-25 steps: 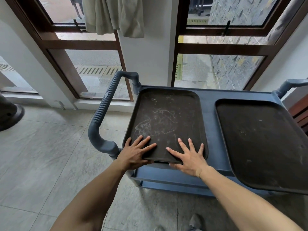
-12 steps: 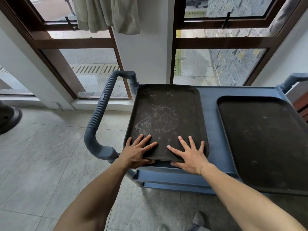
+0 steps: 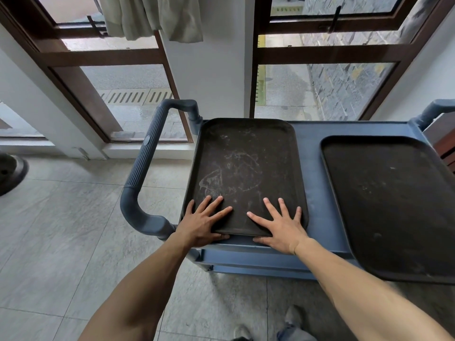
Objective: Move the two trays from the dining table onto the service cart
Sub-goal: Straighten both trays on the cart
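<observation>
A dark, scuffed tray [image 3: 243, 168] lies lengthwise on the left half of the blue service cart [image 3: 312, 168], its near edge jutting slightly past the cart's front rim. My left hand [image 3: 202, 222] and my right hand [image 3: 283, 227] both hold that near edge, fingers spread flat on top and thumbs tucked underneath. A second dark tray [image 3: 394, 205] rests on the cart's right half, its near right corner overhanging the front.
The cart's ribbed handle [image 3: 145, 156] curves out on the left, and another handle [image 3: 433, 112] shows at the far right. Windows and a white wall stand right behind the cart. A dark round base [image 3: 9, 173] sits on the tiled floor at the left. My shoes [image 3: 293, 316] are below.
Both hands have stayed on the left tray's near edge and eased it slightly farther onto the cart, toward the windows. The right tray has not moved.
</observation>
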### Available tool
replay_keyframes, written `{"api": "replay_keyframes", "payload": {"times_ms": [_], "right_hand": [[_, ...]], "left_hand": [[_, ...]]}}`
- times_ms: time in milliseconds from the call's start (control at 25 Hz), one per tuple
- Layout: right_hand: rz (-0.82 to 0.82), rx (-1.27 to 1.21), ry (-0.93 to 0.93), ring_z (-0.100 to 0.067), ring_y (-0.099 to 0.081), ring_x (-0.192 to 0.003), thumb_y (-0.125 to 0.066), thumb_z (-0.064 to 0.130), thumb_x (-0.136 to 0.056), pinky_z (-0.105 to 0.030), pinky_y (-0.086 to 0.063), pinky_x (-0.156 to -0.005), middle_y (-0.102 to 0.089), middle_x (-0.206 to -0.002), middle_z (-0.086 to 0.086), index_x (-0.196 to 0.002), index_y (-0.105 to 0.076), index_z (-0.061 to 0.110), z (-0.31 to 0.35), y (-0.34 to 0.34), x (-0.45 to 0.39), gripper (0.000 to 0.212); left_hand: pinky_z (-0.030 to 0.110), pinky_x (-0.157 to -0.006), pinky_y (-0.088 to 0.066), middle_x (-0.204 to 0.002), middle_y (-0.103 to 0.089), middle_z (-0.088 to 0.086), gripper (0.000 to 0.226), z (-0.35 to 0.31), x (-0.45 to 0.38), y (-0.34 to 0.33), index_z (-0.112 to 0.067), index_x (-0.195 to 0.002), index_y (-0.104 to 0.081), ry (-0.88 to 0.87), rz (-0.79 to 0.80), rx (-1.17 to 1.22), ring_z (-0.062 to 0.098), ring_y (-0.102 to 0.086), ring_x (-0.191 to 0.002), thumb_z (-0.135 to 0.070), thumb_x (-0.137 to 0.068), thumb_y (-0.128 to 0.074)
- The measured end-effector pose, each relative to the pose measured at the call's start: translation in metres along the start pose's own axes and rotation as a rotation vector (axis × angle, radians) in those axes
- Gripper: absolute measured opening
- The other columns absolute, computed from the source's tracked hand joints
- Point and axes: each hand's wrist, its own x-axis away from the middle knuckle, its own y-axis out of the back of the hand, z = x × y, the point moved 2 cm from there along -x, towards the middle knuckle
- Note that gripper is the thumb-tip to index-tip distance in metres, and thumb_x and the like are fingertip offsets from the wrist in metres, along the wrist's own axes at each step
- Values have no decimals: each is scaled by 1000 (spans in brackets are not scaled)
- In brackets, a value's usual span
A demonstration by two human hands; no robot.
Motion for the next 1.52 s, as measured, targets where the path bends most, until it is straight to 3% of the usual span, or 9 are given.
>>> {"api": "replay_keyframes", "payload": {"times_ms": [240, 440, 560, 680, 760, 1000, 1160, 1360, 1520], "right_hand": [[57, -74, -35, -36, 26, -145, -42, 79, -82, -75, 6, -106, 26, -161, 5, -140, 6, 69, 0, 2, 2, 76], [103, -205, -65, -33, 28, -145, -23, 94, -69, -74, 11, -106, 23, -162, 8, -141, -6, 68, 6, 6, 6, 78], [109, -152, -39, -34, 31, -143, -24, 102, -56, -75, 11, -104, 29, -160, 7, -141, 4, 68, 11, -1, 15, 95], [85, -25, -11, -40, 29, -143, -50, 83, -73, -78, 5, -102, 33, -159, 3, -140, 15, 65, 14, -8, 20, 95], [59, -15, -13, -41, 26, -143, -57, 65, -84, -79, 1, -103, 30, -160, 1, -141, 14, 65, 15, -9, 22, 91], [-27, -3, -40, -41, 21, -146, -41, 49, -99, -79, -3, -104, 21, -163, 1, -142, 10, 65, 25, -25, 36, 68], [-48, 14, -52, -41, 16, -147, -37, 44, -102, -77, -7, -105, 18, -164, 0, -144, 11, 61, 31, -26, 40, 65], [-11, -4, -53, -37, 15, -148, -42, 59, -95, -71, -2, -110, 18, -164, 1, -149, 11, 51, 31, -29, 52, 76], [50, -17, -37, -35, 12, -149, -37, 74, -88, -69, -1, -111, 16, -164, 1, -153, 8, 44, 31, -25, 57, 85]], "left_hand": [[58, -119, 8, -160, 27, -16, 82, -3, 1, -6, -62, -139, 26, 8, 13, 49, 19, 22, -150, -87, -80, -25], [52, -120, 11, -161, 23, -17, 89, -3, 4, -3, -58, -146, 14, 17, 26, 111, 15, 22, -150, -96, -71, -16], [50, -119, 13, -159, 27, -17, 92, -4, 11, -4, -62, -143, 17, -1, 45, 98, 18, 23, -150, -101, -66, -14], [55, -118, 9, -159, 31, -9, 95, -5, 16, -6, -64, -142, 21, -37, 62, -9, 23, 26, -147, -95, -70, -33], [58, -119, 4, -162, 29, -4, 95, -7, 20, -5, -62, -144, 19, -48, 60, -64, 29, 23, -148, -83, -77, -46], [57, -119, 0, -165, 22, -3, 74, -17, 39, -9, -61, -145, 16, -45, 51, -65, 35, 16, -151, -62, -96, -40], [57, -120, -5, -166, 17, -2, 68, -24, 47, -6, -57, -149, 10, -14, 53, -66, 37, 10, -152, -56, -100, -38], [58, -120, -7, -167, 16, -1, 91, -30, 54, -8, -52, -152, 9, 38, 84, -62, 38, 7, -152, -62, -89, -56], [59, -120, -7, -167, 13, -3, 90, -35, 51, -5, -54, -152, 2, 92, 115, 12, 38, 5, -152, -77, -82, -50]]}}
